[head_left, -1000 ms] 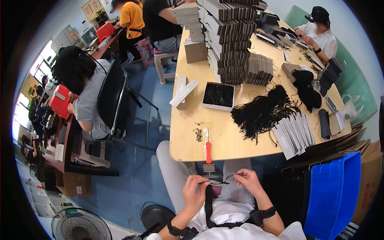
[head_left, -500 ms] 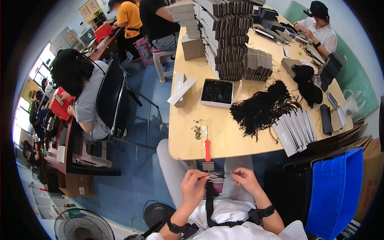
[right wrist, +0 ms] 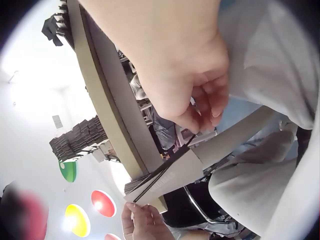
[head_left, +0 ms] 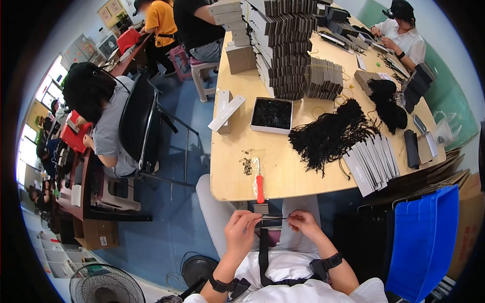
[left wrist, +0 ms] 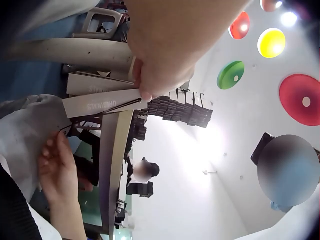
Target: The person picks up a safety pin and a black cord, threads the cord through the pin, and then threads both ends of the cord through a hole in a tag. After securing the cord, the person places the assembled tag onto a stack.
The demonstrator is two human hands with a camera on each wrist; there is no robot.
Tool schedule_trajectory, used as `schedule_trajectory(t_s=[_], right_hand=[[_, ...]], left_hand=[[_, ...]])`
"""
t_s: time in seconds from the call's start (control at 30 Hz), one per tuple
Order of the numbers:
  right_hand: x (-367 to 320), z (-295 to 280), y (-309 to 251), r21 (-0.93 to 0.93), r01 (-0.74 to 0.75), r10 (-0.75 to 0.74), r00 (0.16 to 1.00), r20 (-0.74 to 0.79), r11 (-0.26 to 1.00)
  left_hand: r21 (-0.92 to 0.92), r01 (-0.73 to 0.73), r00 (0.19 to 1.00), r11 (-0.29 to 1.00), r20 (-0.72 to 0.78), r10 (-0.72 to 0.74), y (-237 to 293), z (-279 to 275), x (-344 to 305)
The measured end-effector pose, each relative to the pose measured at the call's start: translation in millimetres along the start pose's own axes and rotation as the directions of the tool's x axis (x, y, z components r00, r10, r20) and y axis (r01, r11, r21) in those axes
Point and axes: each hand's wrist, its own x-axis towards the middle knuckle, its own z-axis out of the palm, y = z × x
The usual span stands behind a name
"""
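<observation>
Above the lap, my left hand point(head_left: 240, 233) pinches one end of a grey printed tag point(left wrist: 82, 106), with a black cord point(left wrist: 119, 106) lying along it. In the right wrist view the same tag point(right wrist: 176, 175) slants between the hands, the left fingertips at its lower end. My right hand point(head_left: 305, 224) pinches the cord's other end between thumb and fingers, just off the tag. On the table's right side lie a fan of grey tags point(head_left: 371, 164) and a heap of black cords point(head_left: 331, 136).
Tall stacks of tags point(head_left: 288, 55) rise at the table's back. Nearer stand a box of black pieces point(head_left: 272, 115) and a red-handled tool point(head_left: 259, 188). A blue bin point(head_left: 423, 237) is at the right, a fan point(head_left: 105, 285) at lower left. Other people sit around.
My right hand has moved left, closer to my left hand, and the cord between them looks straighter. Both hands have risen slightly in view.
</observation>
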Motion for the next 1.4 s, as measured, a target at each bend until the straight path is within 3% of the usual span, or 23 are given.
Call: schedule_trajectory(t_s=[0.07, 0.13, 0.23, 0.4, 0.57, 0.7, 0.9, 1.0, 1.07, 1.1, 1.17, 1.23, 1.27, 1.33, 1.4], right_hand=[[1.0, 0.8, 0.9, -0.006, -0.003, 0.003, 1.000, 0.026, 1.000], [0.1, 1.4, -3.2, -0.156, -0.037, 0.052, 0.994, 0.094, 0.987], [-0.3, 1.9, 0.7, -0.220, -0.045, 0.072, 0.990, 0.117, 0.974], [-2.6, 6.0, -0.1, -0.192, -0.050, 0.070, 0.992, 0.101, 0.980], [-2.9, 9.6, -0.5, -0.211, -0.042, 0.066, 0.992, 0.109, 0.977], [-2.1, 12.9, -3.0, -0.194, -0.051, 0.071, 0.993, 0.095, 0.980], [-3.1, 11.1, -4.9, -0.176, -0.021, 0.035, 0.997, 0.075, 0.984], [-8.9, 10.2, -14.8, -0.159, 0.005, 0.003, 0.999, 0.048, 0.987], [-17.0, 10.6, -28.1, -0.144, 0.018, -0.015, 1.000, 0.018, 0.989], [-21.4, 10.4, -34.1, -0.120, 0.065, -0.063, 0.998, 0.024, 0.991], [-31.7, 12.1, -52.8, -0.093, 0.109, -0.106, 0.994, 0.028, 0.990], [-43.3, 18.8, -77.9, -0.217, 0.300, -0.286, 0.954, 0.093, 0.929], [-48.5, 22.5, -87.4, -0.215, 0.297, -0.283, 0.955, 0.093, 0.930], [-56.8, 30.1, -102.5, -0.291, 0.523, -0.503, 0.852, 0.144, 0.801], [-62.3, 35.8, -111.9, -0.305, 0.566, -0.541, 0.823, 0.171, 0.766]], left_hand=[[0.010, -0.002, 1.000, 1.000, -0.005, 0.002, 0.7, 0.0, 0.1], [0.028, -0.033, 0.999, 0.999, 0.000, 0.033, -1.8, -0.4, -1.3], [0.060, -0.080, 0.997, 0.995, 0.009, 0.079, -3.1, -1.7, -8.6], [0.112, -0.196, 0.980, 0.974, 0.064, 0.190, -8.1, -2.6, -14.9], [0.021, 0.039, 0.999, 0.999, 0.029, -0.039, -3.8, -1.5, -18.7], [0.009, 0.008, 0.998, 1.000, 0.068, -0.009, -4.9, -1.7, -17.6], [-0.123, 0.128, 0.983, 0.984, 0.149, -0.109, -15.5, -1.1, -14.7], [-0.208, 0.221, 0.962, 0.953, 0.207, -0.178, -24.4, -0.7, -16.6], [-0.415, 0.380, 0.915, 0.827, 0.298, -0.271, -26.6, -1.3, -18.4], [-0.413, 0.384, 0.914, 0.826, 0.300, -0.274, -23.1, -3.8, -17.6], [-0.545, 0.628, 0.778, 0.556, 0.467, -0.421, -9.1, -11.9, -14.3], [-0.535, 0.648, 0.761, 0.542, 0.483, -0.433, -4.2, -15.3, -15.2], [-0.528, 0.665, 0.746, 0.528, 0.498, -0.441, -1.4, -16.5, -15.9], [-0.518, 0.644, 0.763, 0.563, 0.483, -0.429, 9.2, -18.0, -17.1], [-0.507, 0.621, 0.781, 0.598, 0.468, -0.414, 12.8, -17.4, -17.9]])
